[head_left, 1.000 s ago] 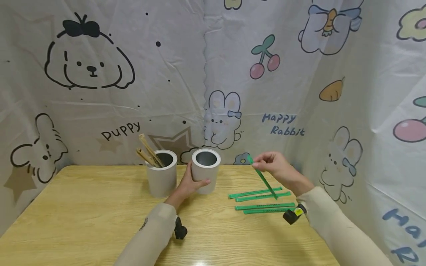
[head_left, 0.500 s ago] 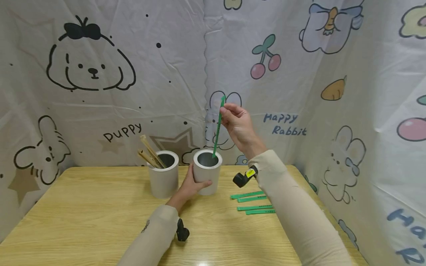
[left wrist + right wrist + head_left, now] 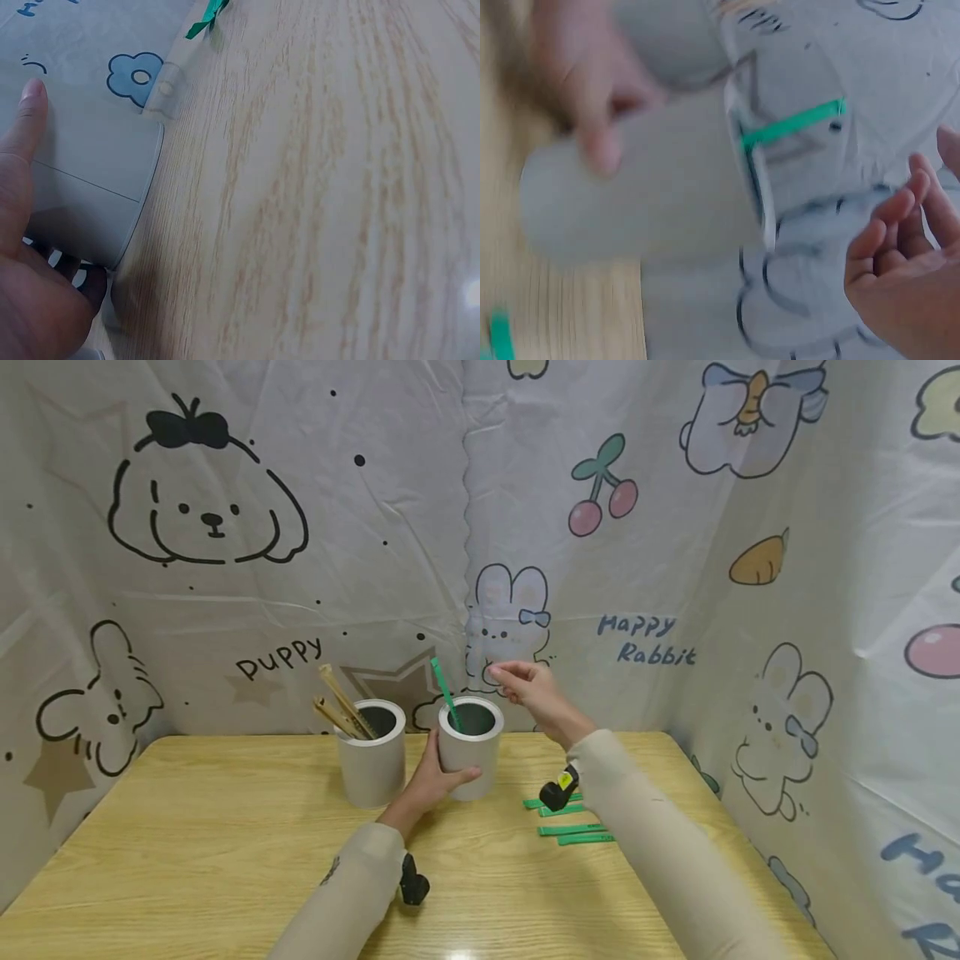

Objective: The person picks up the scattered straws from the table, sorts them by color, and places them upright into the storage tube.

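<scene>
In the head view my left hand (image 3: 426, 783) grips a white cylindrical cup (image 3: 471, 768) that stands upright on the table, its thumb along the front. A slim green stick packet (image 3: 444, 689) leans out of this cup over the left part of the rim. My right hand (image 3: 542, 697) is in the air to the right of the cup, holding nothing, its fingers loosely bent; the right wrist view shows them apart from the packet. Several more green stick packets (image 3: 573, 831) lie on the table, partly hidden by the right forearm.
To the left stands a second white cup (image 3: 371, 772) with several gold-brown stick packets (image 3: 345, 710) leaning in it. The wooden table (image 3: 187, 843) ends at a hanging printed cloth (image 3: 390, 527) behind and on the sides.
My right hand carried a green stick packet from the table to above the cup and let it go inside. The hand is now lower, beside the rim. The left hand keeps its hold.
</scene>
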`<action>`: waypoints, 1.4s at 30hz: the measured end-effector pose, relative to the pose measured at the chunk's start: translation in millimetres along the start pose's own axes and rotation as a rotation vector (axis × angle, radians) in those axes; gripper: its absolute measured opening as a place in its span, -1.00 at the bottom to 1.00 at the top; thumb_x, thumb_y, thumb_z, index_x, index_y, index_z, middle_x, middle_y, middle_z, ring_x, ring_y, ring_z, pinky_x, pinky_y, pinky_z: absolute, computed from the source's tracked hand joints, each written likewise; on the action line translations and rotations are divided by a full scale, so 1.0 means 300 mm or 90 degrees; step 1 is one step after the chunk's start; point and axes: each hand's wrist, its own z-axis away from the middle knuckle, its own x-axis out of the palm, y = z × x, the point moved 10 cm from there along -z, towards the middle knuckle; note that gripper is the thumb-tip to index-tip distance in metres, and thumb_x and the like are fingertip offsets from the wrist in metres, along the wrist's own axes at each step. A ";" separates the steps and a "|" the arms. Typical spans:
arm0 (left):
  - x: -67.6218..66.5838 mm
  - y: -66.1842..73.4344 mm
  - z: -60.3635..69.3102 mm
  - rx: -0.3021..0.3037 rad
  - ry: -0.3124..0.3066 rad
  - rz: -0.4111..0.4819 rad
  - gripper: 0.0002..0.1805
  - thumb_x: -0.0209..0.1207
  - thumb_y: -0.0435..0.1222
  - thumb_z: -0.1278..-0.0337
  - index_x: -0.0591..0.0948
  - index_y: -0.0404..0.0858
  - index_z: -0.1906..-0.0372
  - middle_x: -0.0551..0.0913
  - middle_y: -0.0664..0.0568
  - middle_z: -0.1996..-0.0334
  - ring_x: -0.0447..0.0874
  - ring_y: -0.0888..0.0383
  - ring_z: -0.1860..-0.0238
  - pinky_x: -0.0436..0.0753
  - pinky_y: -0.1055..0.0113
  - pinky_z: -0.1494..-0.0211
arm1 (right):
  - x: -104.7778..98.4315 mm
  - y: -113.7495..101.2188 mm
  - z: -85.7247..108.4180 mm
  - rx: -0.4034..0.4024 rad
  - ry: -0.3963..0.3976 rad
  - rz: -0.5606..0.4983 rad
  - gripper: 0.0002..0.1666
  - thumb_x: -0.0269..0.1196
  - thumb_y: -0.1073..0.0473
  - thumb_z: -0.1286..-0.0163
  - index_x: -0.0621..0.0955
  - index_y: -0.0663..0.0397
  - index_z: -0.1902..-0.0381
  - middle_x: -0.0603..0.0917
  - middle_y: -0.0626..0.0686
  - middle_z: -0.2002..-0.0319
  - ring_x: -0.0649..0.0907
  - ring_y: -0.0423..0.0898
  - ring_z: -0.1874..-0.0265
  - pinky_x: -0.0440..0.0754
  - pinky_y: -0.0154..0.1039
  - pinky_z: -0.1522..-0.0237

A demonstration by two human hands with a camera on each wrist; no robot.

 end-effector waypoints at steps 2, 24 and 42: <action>-0.003 -0.003 -0.002 -0.004 0.003 0.001 0.09 0.45 -0.33 -0.09 -0.02 -0.12 -0.58 0.25 -0.20 -0.50 0.26 -0.21 -0.49 0.20 -0.21 -0.55 | -0.032 0.023 0.035 -0.011 -0.037 0.061 -0.57 0.19 0.08 -0.54 0.60 0.29 -0.17 0.63 -0.14 0.23 0.53 -0.22 0.26 0.54 -0.37 0.12; -0.031 -0.010 0.005 -0.031 0.004 -0.002 0.10 0.46 -0.30 -0.09 -0.03 -0.08 -0.58 0.21 -0.18 -0.52 0.19 -0.22 -0.53 0.13 -0.22 -0.58 | -0.292 0.556 0.446 -0.029 -0.263 0.265 -0.81 0.37 0.31 -0.32 0.74 0.34 0.15 0.71 0.16 0.31 0.49 -0.37 0.46 0.48 -0.47 0.41; -0.006 -0.012 0.002 -0.033 -0.003 0.000 0.11 0.47 -0.31 -0.06 -0.03 -0.11 -0.58 0.22 -0.20 -0.52 0.20 -0.23 -0.52 0.13 -0.22 -0.58 | -0.310 0.510 0.449 -0.037 -0.225 0.245 -0.83 0.36 0.29 -0.34 0.74 0.37 0.29 0.72 0.12 0.40 0.50 -0.36 0.51 0.51 -0.44 0.47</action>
